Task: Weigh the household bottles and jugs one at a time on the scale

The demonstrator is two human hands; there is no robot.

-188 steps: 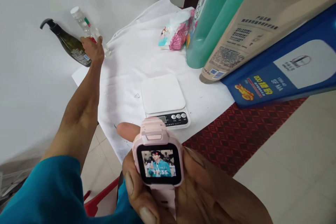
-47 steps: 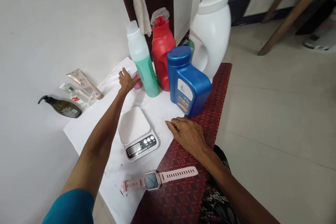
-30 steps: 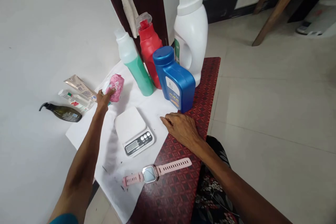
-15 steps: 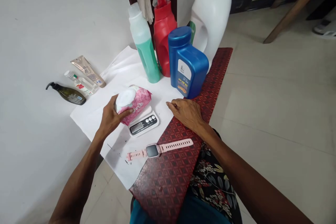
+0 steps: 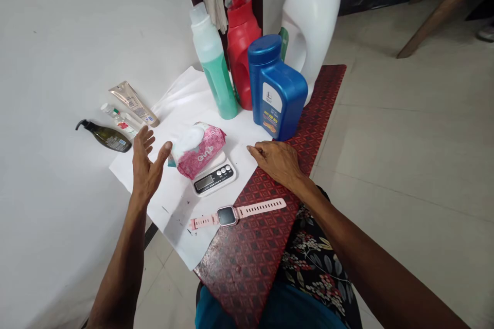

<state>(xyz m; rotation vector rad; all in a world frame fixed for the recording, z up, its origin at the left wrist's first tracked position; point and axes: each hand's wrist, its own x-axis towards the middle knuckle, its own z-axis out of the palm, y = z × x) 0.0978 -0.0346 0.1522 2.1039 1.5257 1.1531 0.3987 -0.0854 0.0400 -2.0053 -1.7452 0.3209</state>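
Observation:
A pink and white pack of wet wipes (image 5: 201,154) with a white lid rests on a white kitchen scale (image 5: 215,180), covering its platform. My left hand (image 5: 148,167) is just left of the pack, fingers and thumb apart, with nothing in it. My right hand (image 5: 278,162) lies on the right side of the table, in front of a blue bottle (image 5: 278,95). Its fingers are curled under and the thumb points left; no object shows in them. Nearer to me, a smartwatch (image 5: 227,216) with a pink strap lies face up.
Behind the scale stand a green-liquid bottle (image 5: 219,79), a red bottle (image 5: 244,43) and a large white jug (image 5: 318,15). By the wall lie a dark pump bottle (image 5: 106,136), a clear bottle (image 5: 125,122) and a beige tube (image 5: 135,103). White paper (image 5: 181,226) partly covers the red patterned table (image 5: 247,262).
My left hand has let go of the wipes pack and moved left, its fingers spreading. The pack now sits on the scale. My right hand stays where it was.

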